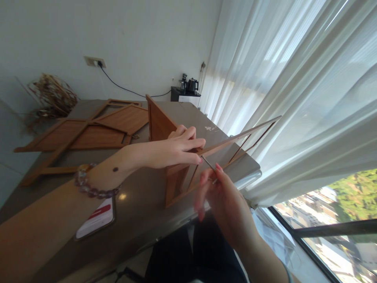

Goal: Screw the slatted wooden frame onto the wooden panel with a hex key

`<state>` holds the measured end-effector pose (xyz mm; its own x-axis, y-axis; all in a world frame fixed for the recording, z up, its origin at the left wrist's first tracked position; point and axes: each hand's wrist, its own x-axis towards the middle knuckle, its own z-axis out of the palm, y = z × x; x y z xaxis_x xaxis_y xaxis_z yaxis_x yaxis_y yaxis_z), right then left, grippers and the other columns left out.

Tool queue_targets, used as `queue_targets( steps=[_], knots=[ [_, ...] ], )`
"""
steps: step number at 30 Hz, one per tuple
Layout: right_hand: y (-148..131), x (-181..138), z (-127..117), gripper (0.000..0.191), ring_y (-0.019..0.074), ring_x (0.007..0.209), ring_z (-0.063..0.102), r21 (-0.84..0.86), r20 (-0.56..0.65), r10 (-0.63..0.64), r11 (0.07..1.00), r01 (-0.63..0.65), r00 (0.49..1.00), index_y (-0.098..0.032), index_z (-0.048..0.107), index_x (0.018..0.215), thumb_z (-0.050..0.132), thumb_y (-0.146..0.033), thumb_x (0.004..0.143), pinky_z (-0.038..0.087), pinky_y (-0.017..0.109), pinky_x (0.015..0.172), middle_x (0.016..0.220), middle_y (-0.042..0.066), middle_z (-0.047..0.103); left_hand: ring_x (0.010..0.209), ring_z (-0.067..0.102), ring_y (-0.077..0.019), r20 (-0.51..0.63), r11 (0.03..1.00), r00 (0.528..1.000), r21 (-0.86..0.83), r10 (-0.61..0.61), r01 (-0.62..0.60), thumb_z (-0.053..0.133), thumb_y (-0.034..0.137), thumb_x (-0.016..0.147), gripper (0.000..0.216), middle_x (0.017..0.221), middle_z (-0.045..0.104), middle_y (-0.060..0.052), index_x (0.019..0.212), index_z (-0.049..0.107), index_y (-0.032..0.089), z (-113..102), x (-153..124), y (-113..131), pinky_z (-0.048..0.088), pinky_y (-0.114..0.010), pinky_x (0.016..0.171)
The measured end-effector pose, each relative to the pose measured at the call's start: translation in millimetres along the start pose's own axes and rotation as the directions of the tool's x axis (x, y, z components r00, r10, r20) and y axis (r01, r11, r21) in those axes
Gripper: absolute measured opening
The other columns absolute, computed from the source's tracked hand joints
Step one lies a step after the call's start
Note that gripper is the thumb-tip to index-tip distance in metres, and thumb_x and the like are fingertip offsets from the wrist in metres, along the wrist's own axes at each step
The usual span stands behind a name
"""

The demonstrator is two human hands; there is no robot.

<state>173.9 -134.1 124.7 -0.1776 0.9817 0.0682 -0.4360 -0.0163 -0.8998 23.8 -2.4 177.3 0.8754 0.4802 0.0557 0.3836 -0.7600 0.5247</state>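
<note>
In the head view, my left hand (179, 148) is closed over the corner where an upright brown wooden panel (159, 118) meets a long wooden frame (241, 137). Its thumb and fingertips press on the frame's top edge. My right hand (226, 192) pinches a thin metal hex key (209, 163) between thumb and fingers. The key's far tip meets the frame's edge, right beside my left fingertips. A screw under that tip cannot be made out. Some right-hand fingers are blurred.
More wooden panels and frames (88, 129) lie on the grey table (135, 220) to the left, with small hardware (135, 136) beside them. A phone (98, 220) rests near the front. White curtains (294, 98) and a window stand at right; a kettle (193, 85) is at the back.
</note>
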Motion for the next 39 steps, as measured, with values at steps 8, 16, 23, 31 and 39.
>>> queue_targets(
  steps=[8, 16, 23, 31, 39],
  knots=[
    [9.3, 8.6, -30.6, 0.021, 0.0134, 0.081, 0.06, -0.782, 0.008, -0.612, 0.489, 0.387, 0.791, -0.024, 0.051, 0.118, 0.046, -0.036, 0.101, 0.049, 0.027, 0.072, 0.099, 0.003, 0.065, 0.101, 0.035, -0.0235, 0.022, 1.0, 1.0, 0.02, -0.011, 0.01, 0.041, 0.051, 0.094, 0.03, 0.099, 0.036, -0.002, 0.089, 0.044, 0.022, -1.7, -0.5, 4.7, 0.028, -0.039, 0.093],
    [-22.6, 4.0, -61.2, 0.039, 0.0192, 0.101, 0.065, -0.696, 0.71, -0.501, -0.393, 0.601, 0.494, -0.011, 0.06, 0.123, 0.071, -0.012, 0.085, 0.057, 0.031, 0.087, 0.109, 0.012, 0.068, 0.103, 0.035, -0.0241, 0.021, 1.0, 1.0, 0.018, -0.016, 0.016, 0.041, 0.052, 0.094, 0.029, 0.1, 0.036, -0.002, 0.091, 0.044, 0.023, -2.2, -0.8, 5.4, 0.028, -0.04, 0.095],
    [-16.0, 2.9, -58.0, 0.04, 0.017, 0.1, 0.069, -0.744, 0.629, -0.61, -0.291, 0.602, 0.482, -0.014, 0.064, 0.124, 0.066, -0.003, 0.086, 0.059, 0.028, 0.086, 0.113, 0.009, 0.071, 0.104, 0.035, -0.0241, 0.019, 1.0, 0.999, 0.005, -0.027, 0.027, 0.041, 0.052, 0.094, 0.03, 0.101, 0.036, -0.002, 0.093, 0.046, 0.023, -1.9, -1.3, 6.5, 0.028, -0.041, 0.098],
    [1.0, 13.8, -25.7, 0.027, 0.0088, 0.06, 0.052, -0.367, -0.213, -0.396, 0.88, 0.302, 0.893, -0.022, 0.073, 0.087, 0.059, -0.044, 0.094, 0.046, 0.02, 0.055, 0.068, -0.001, 0.06, 0.103, 0.035, -0.0235, 0.024, 1.0, 1.0, 0.02, -0.008, 0.008, 0.041, 0.051, 0.095, 0.029, 0.1, 0.038, -0.002, 0.092, 0.047, 0.022, -2.2, -1.6, 3.0, 0.029, -0.039, 0.097],
    [13.4, 11.9, -17.6, 0.019, 0.0072, 0.072, 0.061, 0.179, -0.388, -0.18, 0.947, 0.266, 0.904, -0.026, 0.073, 0.079, 0.077, -0.044, 0.079, 0.055, 0.012, 0.065, 0.081, -0.001, 0.068, 0.104, 0.036, -0.0238, -0.009, 1.0, 1.0, 0.03, 0.002, -0.002, 0.044, 0.051, 0.095, 0.028, 0.101, 0.04, -0.002, 0.096, 0.05, 0.024, 0.0, -0.7, 0.5, 0.028, -0.039, 0.098]
  ],
)
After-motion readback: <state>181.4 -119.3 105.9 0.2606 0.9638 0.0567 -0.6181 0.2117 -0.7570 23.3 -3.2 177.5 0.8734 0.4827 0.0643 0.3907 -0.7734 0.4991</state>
